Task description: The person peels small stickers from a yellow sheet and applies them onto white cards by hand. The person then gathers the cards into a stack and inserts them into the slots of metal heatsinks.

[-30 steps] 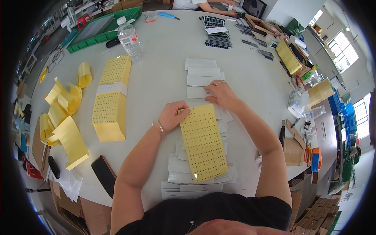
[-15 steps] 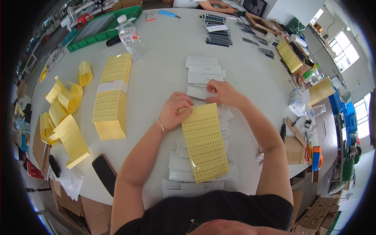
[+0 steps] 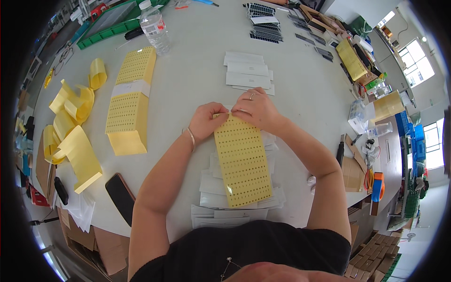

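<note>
A yellow sheet (image 3: 243,162) with rows of small dark marks lies before me, over a spread of overlapping white cards (image 3: 213,183). My left hand (image 3: 210,121) is closed at its top left corner, thumb and fingers pinching the edge. Right beside it, my right hand (image 3: 258,110) bends over the top edge, its fingertips pressed together and almost meeting the left thumb. What those right fingertips hold is too small to make out. Beyond my hands, more white cards (image 3: 248,79) lie overlapped in a column.
To the left stands a folded yellow stack (image 3: 127,113) with a white band, beside curled yellow strips (image 3: 77,141) and a phone (image 3: 120,197). A water bottle (image 3: 155,29) and green tray (image 3: 101,37) are farther back. Dark strips (image 3: 265,30) lie at the far side; boxes (image 3: 354,61) line the right.
My right hand has left the white card and come to the yellow sheet's top edge, beside my left hand. The whole view has shifted slightly, with the table's far edge now higher.
</note>
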### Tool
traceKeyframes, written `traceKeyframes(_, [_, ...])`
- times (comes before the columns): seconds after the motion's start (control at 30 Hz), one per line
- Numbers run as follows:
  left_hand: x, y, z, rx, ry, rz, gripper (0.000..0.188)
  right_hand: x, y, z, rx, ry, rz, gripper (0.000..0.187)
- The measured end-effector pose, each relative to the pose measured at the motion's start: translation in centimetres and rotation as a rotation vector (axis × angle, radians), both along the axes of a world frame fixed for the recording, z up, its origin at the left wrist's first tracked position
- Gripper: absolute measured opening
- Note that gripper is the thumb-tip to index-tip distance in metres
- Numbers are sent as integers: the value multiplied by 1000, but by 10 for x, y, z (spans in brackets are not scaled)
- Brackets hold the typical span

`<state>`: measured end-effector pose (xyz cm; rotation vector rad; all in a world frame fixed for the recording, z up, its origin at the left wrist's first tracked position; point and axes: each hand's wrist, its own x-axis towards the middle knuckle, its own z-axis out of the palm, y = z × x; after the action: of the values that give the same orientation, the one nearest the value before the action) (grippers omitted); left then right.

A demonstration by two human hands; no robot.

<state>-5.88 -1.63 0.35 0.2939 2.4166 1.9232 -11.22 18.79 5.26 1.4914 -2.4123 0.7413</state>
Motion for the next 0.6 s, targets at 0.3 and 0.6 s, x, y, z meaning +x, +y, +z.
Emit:
traceKeyframes(0.3, [0, -3, -1, 18, -17, -1, 20, -39, 9, 10, -183, -240, -151, 5])
traceKeyframes(0.6, [-3, -2, 0, 25, -21, -18, 20, -102, 18, -20, 224, -39, -396, 8])
